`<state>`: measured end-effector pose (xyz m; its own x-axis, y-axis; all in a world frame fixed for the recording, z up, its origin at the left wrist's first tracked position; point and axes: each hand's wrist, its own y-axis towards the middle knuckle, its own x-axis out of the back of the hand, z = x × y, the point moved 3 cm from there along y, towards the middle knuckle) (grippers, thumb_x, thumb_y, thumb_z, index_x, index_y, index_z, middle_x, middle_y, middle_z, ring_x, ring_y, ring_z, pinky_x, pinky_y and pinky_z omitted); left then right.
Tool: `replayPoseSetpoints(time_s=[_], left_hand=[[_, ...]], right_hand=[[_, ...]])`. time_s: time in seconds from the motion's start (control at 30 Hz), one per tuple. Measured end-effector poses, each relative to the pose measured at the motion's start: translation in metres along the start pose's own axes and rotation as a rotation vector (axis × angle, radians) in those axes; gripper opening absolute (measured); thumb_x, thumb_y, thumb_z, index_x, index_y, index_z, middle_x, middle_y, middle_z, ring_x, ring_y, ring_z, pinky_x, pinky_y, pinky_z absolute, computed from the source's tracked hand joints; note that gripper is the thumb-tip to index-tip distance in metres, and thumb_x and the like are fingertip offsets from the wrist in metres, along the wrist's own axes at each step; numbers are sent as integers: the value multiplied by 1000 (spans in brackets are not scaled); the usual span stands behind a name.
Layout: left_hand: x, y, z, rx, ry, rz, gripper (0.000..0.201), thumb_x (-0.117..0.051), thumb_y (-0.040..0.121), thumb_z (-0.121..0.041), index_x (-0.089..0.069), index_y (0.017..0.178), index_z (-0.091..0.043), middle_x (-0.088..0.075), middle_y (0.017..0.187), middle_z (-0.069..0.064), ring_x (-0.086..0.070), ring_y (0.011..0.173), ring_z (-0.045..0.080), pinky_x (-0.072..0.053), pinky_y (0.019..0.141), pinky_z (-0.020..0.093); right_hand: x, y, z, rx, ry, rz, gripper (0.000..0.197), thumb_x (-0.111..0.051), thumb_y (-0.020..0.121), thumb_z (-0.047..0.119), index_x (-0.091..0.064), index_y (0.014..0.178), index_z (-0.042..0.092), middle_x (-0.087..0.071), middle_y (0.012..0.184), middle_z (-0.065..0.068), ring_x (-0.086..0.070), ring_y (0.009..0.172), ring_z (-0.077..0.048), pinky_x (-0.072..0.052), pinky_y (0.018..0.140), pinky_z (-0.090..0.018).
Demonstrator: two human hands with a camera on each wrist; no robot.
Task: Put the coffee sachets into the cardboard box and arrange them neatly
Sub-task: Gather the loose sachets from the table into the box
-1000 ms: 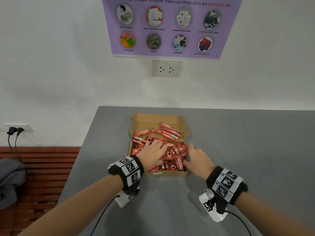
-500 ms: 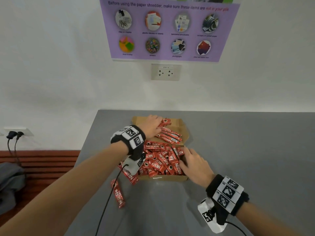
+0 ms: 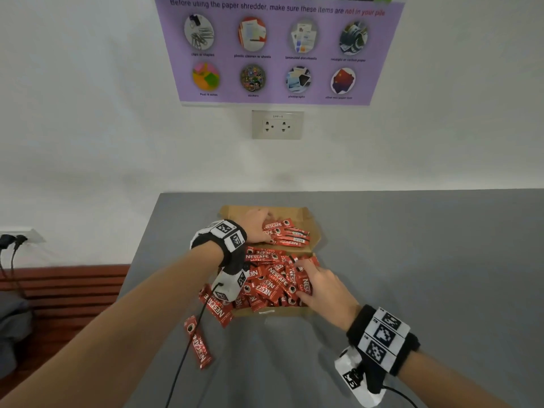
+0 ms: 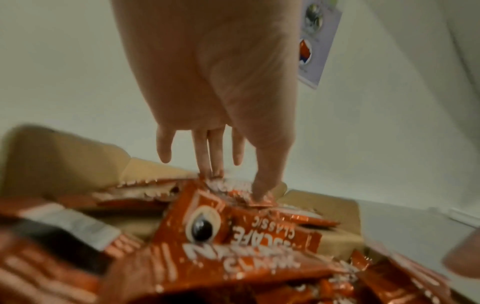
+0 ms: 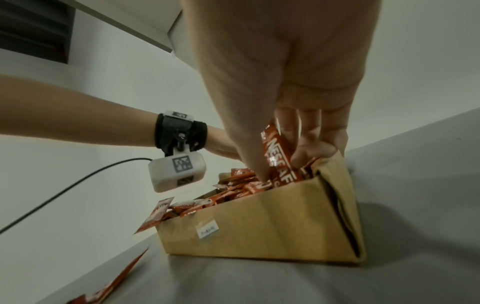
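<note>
An open cardboard box (image 3: 313,234) stands on the grey table, heaped with red coffee sachets (image 3: 272,282). My left hand (image 3: 263,228) reaches into the far end, where straight fingers and thumb (image 4: 259,193) touch the left ends of a flat row of sachets (image 3: 290,235). At the near right corner my right hand (image 3: 306,275) pinches an upright sachet (image 5: 279,156) between thumb and curled fingers. One sachet (image 3: 218,308) hangs over the box's left side. Another (image 3: 199,343) lies on the table to the near left.
The grey table (image 3: 412,260) runs to the right and ends in an edge on the left. It stands against a white wall with a socket (image 3: 277,124) and a purple poster (image 3: 279,48). A wooden bench (image 3: 64,284) is lower left. My left wrist cable (image 3: 188,348) crosses the loose sachet.
My left hand has moved from the near pile to the far row of sachets. Two sachets now lie outside the box on its left. The right hand stays at the near right corner.
</note>
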<state>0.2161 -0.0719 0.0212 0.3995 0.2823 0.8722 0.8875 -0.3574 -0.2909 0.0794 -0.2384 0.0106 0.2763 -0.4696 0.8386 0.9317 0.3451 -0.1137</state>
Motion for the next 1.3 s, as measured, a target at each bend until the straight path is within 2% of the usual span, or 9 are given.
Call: replayPoseSetpoints(time_s=[0.17,0.33,0.57,0.67,0.77,0.83,0.93,1.0,1.3], left_hand=[[23,-44,-8,-108,-16,-132,46,-58,90,-26,-43,131,-12,-45,120,3,-46,112,17,-39,99,30],[29,-120,-3,-237,43,-17,9,-58,86,-13,-55,90,-20,-54,90,-9,-50,75,1,-41,69,13],[-15,-176,24,-191,643,182,104,-66,63,-70,-22,142,-19,-29,137,-3,-31,121,14,-29,109,31],[-32,-183,32,-143,789,201,118,-64,60,-75,-11,146,-14,-22,146,4,-26,130,21,-19,115,40],[-45,-188,34,-125,798,205,119,-62,62,-75,-7,147,-13,-20,147,4,-23,133,23,-13,116,45],[-48,-192,35,-151,783,154,119,-61,57,-79,-15,145,-13,-29,141,5,-33,128,23,-21,113,47],[-53,-198,46,-139,733,76,117,-60,28,-87,-46,119,-15,-54,106,0,-61,88,17,-53,83,42],[-61,-200,53,-180,688,8,110,-64,26,-83,-49,112,-17,-51,100,-1,-62,77,14,-56,73,36],[-82,-220,33,-373,761,-121,80,-79,33,-57,-54,105,-32,-46,111,6,-46,95,24,-54,79,47]], right_hand=[[0,0,3,9,-46,-72,41,-63,88,22,-42,124,22,-62,113,0,-62,100,-14,-52,83,-31],[5,0,9,101,53,-139,34,-55,92,18,-44,124,18,-62,114,0,-61,99,-13,-53,84,-32],[1,2,13,120,-41,-120,36,-55,93,18,-43,126,17,-61,118,-1,-62,95,-12,-53,82,-29],[-1,1,12,116,-30,-109,36,-55,93,17,-43,127,17,-60,119,0,-57,83,-4,-51,77,-21],[-3,0,8,101,9,-89,36,-55,93,16,-43,126,16,-59,121,-2,-61,101,-11,-54,83,-29],[-4,-1,5,92,11,-76,35,-54,93,15,-43,127,16,-60,120,-3,-61,104,-14,-54,84,-31],[-6,-1,2,89,-2,-68,36,-54,93,15,-42,127,16,-61,117,-4,-62,101,-15,-54,82,-29],[-7,1,1,85,0,-62,36,-54,93,14,-42,127,16,-61,117,-4,-62,102,-14,-54,82,-30],[-7,-1,2,131,78,-92,29,-46,96,11,-41,125,13,-56,125,-5,-58,110,-18,-53,87,-32]])
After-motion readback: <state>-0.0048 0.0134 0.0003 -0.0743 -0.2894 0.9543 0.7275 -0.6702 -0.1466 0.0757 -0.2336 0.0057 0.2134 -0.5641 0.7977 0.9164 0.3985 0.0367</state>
